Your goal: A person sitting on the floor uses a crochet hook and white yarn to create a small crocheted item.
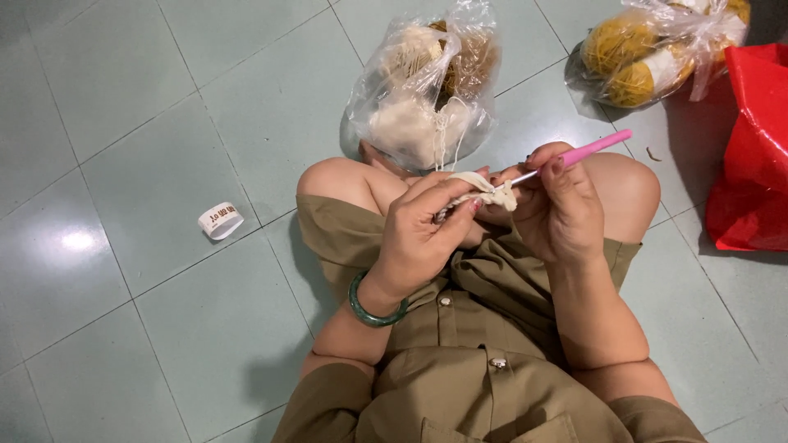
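Observation:
My right hand grips a pink crochet hook whose metal tip points left into a small cream crochet piece. My left hand pinches that cream piece between thumb and fingers; a green bangle circles the wrist. A thin cream yarn strand runs from the work up to a clear plastic bag of cream and brown yarn on the floor just beyond my knees. I sit on the floor in an olive button-front garment.
A second clear bag with mustard-yellow and white yarn balls lies at the top right. A red plastic bag sits at the right edge. A curled white paper label band lies on the pale green floor tiles to my left.

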